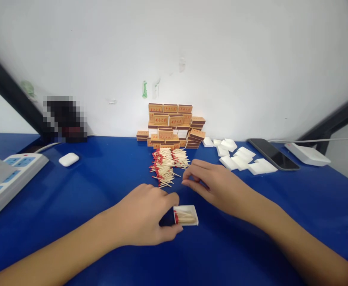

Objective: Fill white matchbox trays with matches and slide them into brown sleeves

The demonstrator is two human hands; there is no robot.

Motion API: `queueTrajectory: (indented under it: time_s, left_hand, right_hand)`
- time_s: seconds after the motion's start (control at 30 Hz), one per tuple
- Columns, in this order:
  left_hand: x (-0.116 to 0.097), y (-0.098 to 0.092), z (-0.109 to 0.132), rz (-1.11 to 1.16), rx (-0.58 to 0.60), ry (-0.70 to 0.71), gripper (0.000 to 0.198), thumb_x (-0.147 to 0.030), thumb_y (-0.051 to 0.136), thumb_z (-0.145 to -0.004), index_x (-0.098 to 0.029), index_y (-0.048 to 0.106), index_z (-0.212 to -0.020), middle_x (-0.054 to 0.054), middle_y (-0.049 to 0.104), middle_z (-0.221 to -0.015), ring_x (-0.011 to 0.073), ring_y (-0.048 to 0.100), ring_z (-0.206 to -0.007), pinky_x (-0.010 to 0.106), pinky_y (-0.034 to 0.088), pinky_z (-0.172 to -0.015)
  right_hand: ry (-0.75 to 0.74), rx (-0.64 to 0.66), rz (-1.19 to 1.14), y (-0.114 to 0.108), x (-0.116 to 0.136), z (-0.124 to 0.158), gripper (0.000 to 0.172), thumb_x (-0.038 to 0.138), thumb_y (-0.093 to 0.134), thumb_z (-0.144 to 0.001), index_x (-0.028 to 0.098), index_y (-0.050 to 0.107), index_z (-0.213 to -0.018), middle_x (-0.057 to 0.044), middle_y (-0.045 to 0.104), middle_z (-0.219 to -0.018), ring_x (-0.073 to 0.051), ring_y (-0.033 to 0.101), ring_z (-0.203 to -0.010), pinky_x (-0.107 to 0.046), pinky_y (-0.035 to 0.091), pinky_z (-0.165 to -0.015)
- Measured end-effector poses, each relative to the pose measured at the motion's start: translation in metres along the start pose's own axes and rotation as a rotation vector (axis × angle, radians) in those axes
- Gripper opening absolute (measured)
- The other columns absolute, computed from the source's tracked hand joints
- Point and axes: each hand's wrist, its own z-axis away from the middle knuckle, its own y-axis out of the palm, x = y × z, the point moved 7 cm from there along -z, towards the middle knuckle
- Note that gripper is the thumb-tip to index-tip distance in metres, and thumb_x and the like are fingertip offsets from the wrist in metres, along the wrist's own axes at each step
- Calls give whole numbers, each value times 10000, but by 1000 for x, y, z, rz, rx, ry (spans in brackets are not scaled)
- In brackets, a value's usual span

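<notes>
My left hand (145, 214) rests on the blue table, its thumb and fingers closed around the left end of a small white matchbox tray (187, 216) that holds several red-tipped matches. My right hand (212, 180) lies just beyond the tray with fingers curled together at the near edge of a loose pile of matches (168, 165); whether it pinches any match is hidden. Behind the pile stands a stack of orange matchboxes (172, 125) against the wall.
Several empty white trays (241, 159) lie at the right, beside a dark phone (272, 154) and a white box (308, 154). A power strip (3, 174) and a white earbud case (69, 159) sit at the left on the blue table (102, 178).
</notes>
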Motion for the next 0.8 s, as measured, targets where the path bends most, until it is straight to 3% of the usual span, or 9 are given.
queueTrajectory:
  time_s: [0.17,0.3,0.43,0.8]
  left_hand:
    - [-10,4,3,14,28,68,261,-471,698,-874,-215,655,-904,4,710,-748,244,699,-670,328,382,-556]
    - [-12,2,3,3,-5,78,266,-462,712,-863,-203,665,-898,19,699,-757,240,683,-664,334,386,-550]
    - [-24,5,5,23,-7,144,256,-448,732,-834,-208,644,-852,11,689,-750,238,676,-678,343,368,-538]
    - [-31,11,6,34,12,178,265,-452,728,-847,-207,628,-860,-14,701,-735,213,669,-658,353,345,-540]
  right_hand:
    - [-85,10,-112,18,7,-4,56,192,642,-1002,186,677,-958,-7,619,-866,-140,558,-741,-264,412,-652]
    - [-137,-9,-133,33,14,-11,145,183,598,-1026,208,690,-1135,-35,684,-996,-159,634,-867,-277,457,-735]
    - [-149,62,-59,46,18,-18,220,251,557,-1058,223,676,-1241,-67,697,-1097,-186,666,-920,-299,477,-754]
    - [-95,71,-65,48,16,-22,106,239,575,-1052,182,663,-1034,-63,690,-1055,-177,647,-880,-295,461,-757]
